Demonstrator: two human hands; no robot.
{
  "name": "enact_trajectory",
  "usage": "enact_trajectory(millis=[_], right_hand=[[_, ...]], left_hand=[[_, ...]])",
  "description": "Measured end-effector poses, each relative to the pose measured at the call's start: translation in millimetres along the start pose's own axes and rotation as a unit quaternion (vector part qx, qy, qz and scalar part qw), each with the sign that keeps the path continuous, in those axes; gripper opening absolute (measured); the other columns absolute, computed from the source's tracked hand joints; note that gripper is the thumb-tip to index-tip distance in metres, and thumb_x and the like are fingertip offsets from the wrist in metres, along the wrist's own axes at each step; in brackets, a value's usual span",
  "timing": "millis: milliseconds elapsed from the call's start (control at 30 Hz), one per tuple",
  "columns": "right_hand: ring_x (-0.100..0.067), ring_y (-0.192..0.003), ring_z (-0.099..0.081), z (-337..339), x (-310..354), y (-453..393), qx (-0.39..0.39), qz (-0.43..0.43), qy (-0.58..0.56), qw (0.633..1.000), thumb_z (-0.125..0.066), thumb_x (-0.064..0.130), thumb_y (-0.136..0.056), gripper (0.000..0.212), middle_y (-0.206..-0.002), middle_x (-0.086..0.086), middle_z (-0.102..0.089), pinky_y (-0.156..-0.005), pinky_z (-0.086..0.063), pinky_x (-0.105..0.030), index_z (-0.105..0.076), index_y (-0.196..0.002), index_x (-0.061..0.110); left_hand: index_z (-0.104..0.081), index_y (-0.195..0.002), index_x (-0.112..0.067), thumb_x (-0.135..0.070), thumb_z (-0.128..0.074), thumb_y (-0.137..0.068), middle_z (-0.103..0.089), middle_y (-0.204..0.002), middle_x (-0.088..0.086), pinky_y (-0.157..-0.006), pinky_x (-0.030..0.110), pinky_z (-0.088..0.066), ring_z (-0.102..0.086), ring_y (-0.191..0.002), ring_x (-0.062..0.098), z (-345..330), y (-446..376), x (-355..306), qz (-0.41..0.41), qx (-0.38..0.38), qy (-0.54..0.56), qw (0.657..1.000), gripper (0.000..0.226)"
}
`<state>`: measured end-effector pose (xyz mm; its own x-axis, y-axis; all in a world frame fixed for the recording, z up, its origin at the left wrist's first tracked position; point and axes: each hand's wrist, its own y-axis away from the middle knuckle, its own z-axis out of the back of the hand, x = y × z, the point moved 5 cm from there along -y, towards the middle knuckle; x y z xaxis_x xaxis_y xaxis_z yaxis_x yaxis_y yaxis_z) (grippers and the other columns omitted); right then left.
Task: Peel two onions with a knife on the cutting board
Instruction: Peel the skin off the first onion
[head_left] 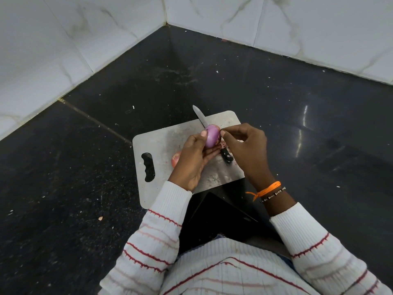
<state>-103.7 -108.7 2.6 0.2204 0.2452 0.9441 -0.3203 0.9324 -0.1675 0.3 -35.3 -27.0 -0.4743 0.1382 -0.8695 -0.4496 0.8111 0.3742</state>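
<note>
Nearest the body, both striped white knit sleeves (161, 220) reach forward over the near edge of the black speckled stone counter (74, 167). The grey rectangular cutting board (161, 143) with a handle slot lies on it, its near corner hanging just past the counter's edge. The left hand (195, 158) cradles a peeled purple onion (212, 136) above the board, its fingers (212, 151) curled under it and the thumb on its left side. The right hand (246, 145), with an orange thread and a beaded band on its wrist, has its fingers (225, 133) drawn narrow, pinching at the onion's right side. A second, pinkish unpeeled onion (175, 159) rests on the board, mostly hidden by the left hand. The black-handled knife (204, 120) lies on the board beneath the hands, its blade tip reaching past the far edge. Beyond, open counter runs to the white marble-tiled walls (276, 22) that meet in a corner; broad room lies left and right.
</note>
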Motion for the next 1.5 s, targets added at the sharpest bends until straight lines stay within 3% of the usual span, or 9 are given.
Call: enact_trajectory(millis=[167, 300, 633, 967, 1200, 1300, 1400, 1500], right_hand=[[-0.004, -0.068, -0.063, 5, 1, -2, -0.017, 0.019, 0.026, 0.999, -0.069, 0.008, -0.079, 0.012, -0.07, 0.015, -0.061, -0.066, -0.05, -0.011, -0.073, -0.079, 0.02], [-0.007, -0.076, -0.068, 6, -1, -2, 0.013, 0.006, -0.009, 1.0, -0.067, 0.008, -0.081, 0.018, -0.079, 0.014, -0.068, -0.068, -0.056, -0.027, -0.071, -0.084, 0.026], [-0.015, -0.08, -0.07, 5, -7, -6, 0.053, 0.01, -0.054, 0.997, -0.067, 0.008, -0.082, 0.016, -0.086, -0.001, -0.072, -0.072, -0.058, -0.037, -0.071, -0.094, 0.018], [-0.018, -0.081, -0.069, 6, -9, -8, 0.066, 0.018, -0.068, 0.995, -0.068, 0.008, -0.082, 0.014, -0.086, -0.005, -0.071, -0.075, -0.057, -0.034, -0.071, -0.095, 0.013], [-0.009, -0.073, -0.067, 3, -9, -5, 0.023, 0.059, -0.019, 0.998, -0.069, 0.007, -0.079, 0.011, -0.074, 0.012, -0.065, -0.067, -0.057, -0.03, -0.071, -0.083, 0.017], [-0.011, -0.072, -0.067, 6, -12, -6, 0.007, 0.061, -0.023, 0.998, -0.067, 0.002, -0.078, 0.014, -0.072, 0.01, -0.065, -0.066, -0.057, -0.031, -0.07, -0.078, 0.016], [-0.011, -0.075, -0.067, 8, -14, -6, 0.009, 0.052, -0.037, 0.998, -0.064, 0.002, -0.082, 0.015, -0.077, 0.005, -0.068, -0.072, -0.055, -0.026, -0.07, -0.084, 0.016], [-0.015, -0.077, -0.068, 8, -16, -6, 0.011, 0.03, -0.067, 0.997, -0.062, 0.005, -0.086, 0.012, -0.081, -0.001, -0.07, -0.075, -0.055, -0.03, -0.071, -0.089, 0.013]], left_hand=[[-0.047, -0.125, 0.002, -0.025, -0.039, -0.101, -0.061, -0.12, 0.019, -0.094, 0.032, -0.053, -0.066, -0.104, 0.024, -1, -1, 0, -0.014, 0.005, -0.036, 0.999, 0.037], [-0.048, -0.125, 0.0, -0.026, -0.038, -0.102, -0.061, -0.12, 0.02, -0.089, 0.028, -0.055, -0.067, -0.102, 0.024, -2, -1, 0, -0.009, 0.014, -0.04, 0.999, 0.037], [-0.049, -0.128, 0.001, -0.027, -0.038, -0.102, -0.062, -0.12, 0.022, -0.092, 0.031, -0.053, -0.066, -0.105, 0.028, -1, -1, -1, -0.001, 0.029, -0.021, 0.999, 0.04], [-0.049, -0.13, -0.001, -0.029, -0.038, -0.101, -0.061, -0.121, 0.02, -0.089, 0.029, -0.055, -0.066, -0.105, 0.026, -1, 0, -1, 0.004, 0.037, -0.021, 0.999, 0.041], [-0.05, -0.129, 0.0, -0.029, -0.038, -0.101, -0.063, -0.119, 0.019, -0.088, 0.028, -0.055, -0.068, -0.099, 0.021, 0, 0, 1, 0.006, 0.04, -0.042, 0.998, 0.041], [-0.049, -0.128, 0.0, -0.027, -0.038, -0.101, -0.063, -0.115, 0.019, -0.087, 0.028, -0.055, -0.068, -0.094, 0.021, -2, 2, 2, 0.014, 0.042, -0.026, 0.999, 0.04], [-0.05, -0.126, 0.0, -0.027, -0.039, -0.101, -0.064, -0.11, 0.017, -0.085, 0.026, -0.056, -0.068, -0.091, 0.02, -3, 1, 1, 0.011, 0.04, -0.006, 0.999, 0.039], [-0.05, -0.124, 0.0, -0.028, -0.039, -0.101, -0.063, -0.112, 0.019, -0.085, 0.025, -0.056, -0.067, -0.095, 0.022, -2, 0, 2, 0.014, 0.034, 0.0, 0.999, 0.038]])
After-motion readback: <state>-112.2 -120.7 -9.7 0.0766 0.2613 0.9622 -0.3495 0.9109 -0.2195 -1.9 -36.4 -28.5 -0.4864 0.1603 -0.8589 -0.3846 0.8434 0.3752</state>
